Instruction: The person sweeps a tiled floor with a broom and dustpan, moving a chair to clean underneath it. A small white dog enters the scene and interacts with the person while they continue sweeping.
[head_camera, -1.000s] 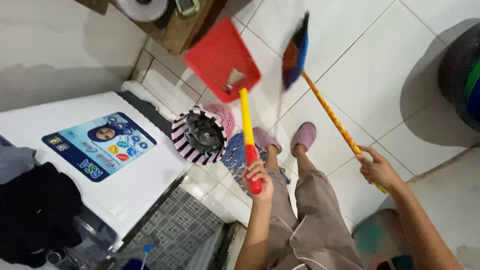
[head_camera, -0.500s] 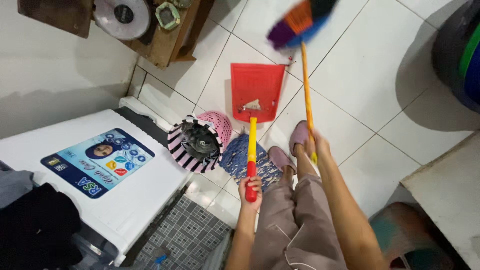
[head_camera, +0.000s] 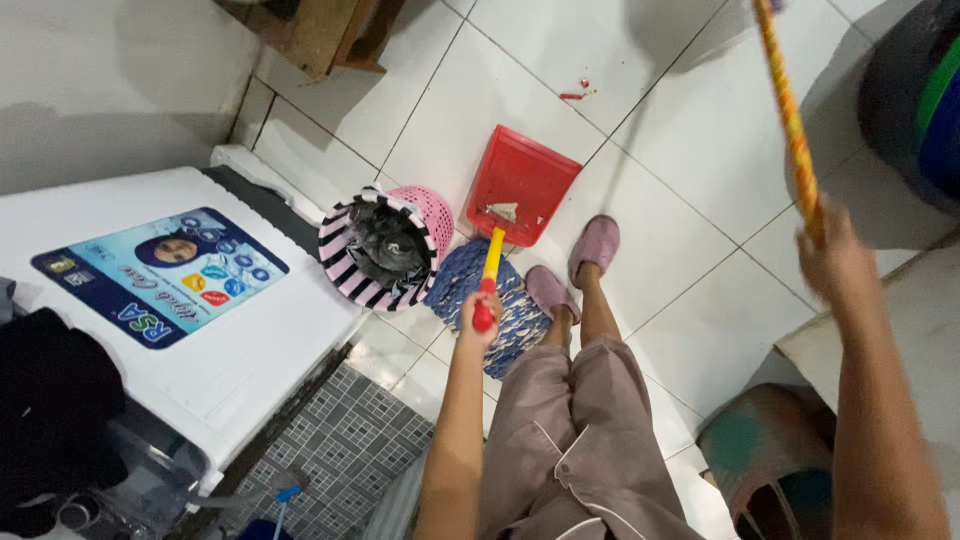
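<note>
Red dustpan (head_camera: 522, 185) sits flat on the white tile floor (head_camera: 680, 260), scraps of debris on its tray, just ahead of the pink slippers (head_camera: 575, 265). Its yellow handle (head_camera: 490, 262) runs back to the left hand (head_camera: 483, 310), fingers closed around the red grip end, arm straight down. Striped bin (head_camera: 378, 250) just left of dustpan, blue patterned mat (head_camera: 500, 300) under the handle. White appliance (head_camera: 170, 290) further left. Right hand (head_camera: 835, 265) raised right of dustpan, fist closed on broom stick (head_camera: 788, 110), stick angled up out of frame.
</note>
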